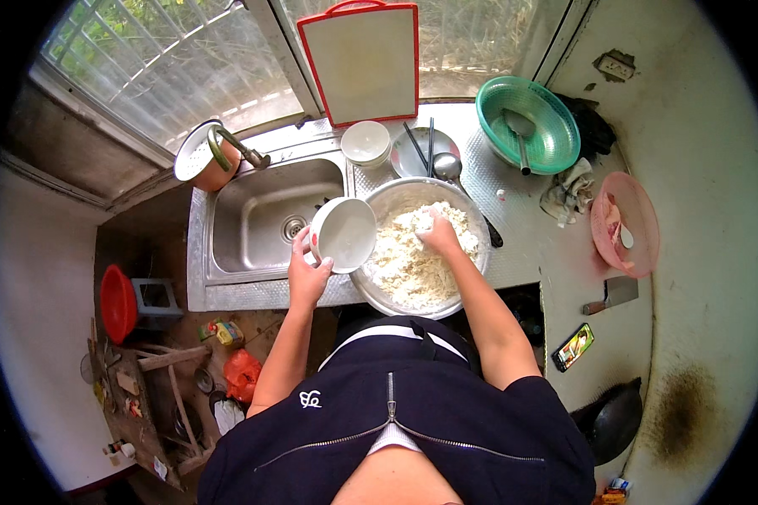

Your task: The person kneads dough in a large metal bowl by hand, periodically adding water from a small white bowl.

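My left hand (308,268) holds a white bowl (347,235), tilted beside the rim of a large metal basin (379,293). The bowl seems to hold a cloudy liquid. Shaggy, crumbly dough (417,265) fills much of the basin. In its upper right part my right hand (438,230) is in the dough, its fingertips coated with flour; whether they grip a lump cannot be seen. Behind the basin lie a plate (407,154) with dark chopsticks (431,148) and a metal ladle (447,166), beside stacked white bowls (365,144).
A steel sink (259,252) with a faucet (243,151) is at left. A red-edged cutting board (363,63) leans on the window. At right are a green colander (549,126), a cloth (568,192), a pink basket (644,227), a cleaver (620,291), a phone (573,347) and a wok (616,423).
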Available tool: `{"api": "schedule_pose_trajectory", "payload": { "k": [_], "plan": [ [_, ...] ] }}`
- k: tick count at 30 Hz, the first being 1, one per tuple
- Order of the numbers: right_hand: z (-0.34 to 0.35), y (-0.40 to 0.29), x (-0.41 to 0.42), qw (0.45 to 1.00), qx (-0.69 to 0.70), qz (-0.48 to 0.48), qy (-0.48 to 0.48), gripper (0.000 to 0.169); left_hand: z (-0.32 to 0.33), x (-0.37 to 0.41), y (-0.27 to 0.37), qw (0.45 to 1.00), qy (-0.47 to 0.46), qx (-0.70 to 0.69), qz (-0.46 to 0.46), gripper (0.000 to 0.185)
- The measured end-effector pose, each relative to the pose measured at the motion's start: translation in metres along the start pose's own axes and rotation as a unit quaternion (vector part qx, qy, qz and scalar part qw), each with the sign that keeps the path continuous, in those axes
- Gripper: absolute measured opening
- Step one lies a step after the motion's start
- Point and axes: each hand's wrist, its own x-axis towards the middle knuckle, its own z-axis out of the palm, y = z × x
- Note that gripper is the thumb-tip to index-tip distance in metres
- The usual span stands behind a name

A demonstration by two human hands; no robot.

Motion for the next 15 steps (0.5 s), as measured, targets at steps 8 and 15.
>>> {"api": "schedule_pose_trajectory", "payload": {
  "k": [8, 15],
  "plan": [
    [0.009, 0.001, -0.032, 0.987, -0.124, -0.07, -0.069, 0.09, 0.001, 0.016, 0.018, 0.923, -0.082, -0.316, -0.206, 0.055],
    [0.029, -0.03, -0.072, 0.945, -0.283, -0.087, -0.141, 0.08, 0.028, 0.034, 0.034, 0.897, -0.129, -0.375, -0.197, 0.052]
  ]
}}
